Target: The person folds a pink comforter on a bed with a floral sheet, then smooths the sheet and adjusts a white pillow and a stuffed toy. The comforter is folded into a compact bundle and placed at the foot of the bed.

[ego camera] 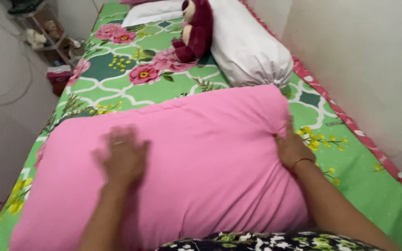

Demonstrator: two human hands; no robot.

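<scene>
We are pressing our left hand (123,158), blurred and with fingers spread flat, on the near left of the large pink fabric pillow (187,162) lying across the green floral bedsheet (117,79). Our right hand (291,148) is clamping the pillow's right edge, fingers curled on it. Farther right, a white bolster (247,46) is lying beside a dark red plush bear (195,29).
</scene>
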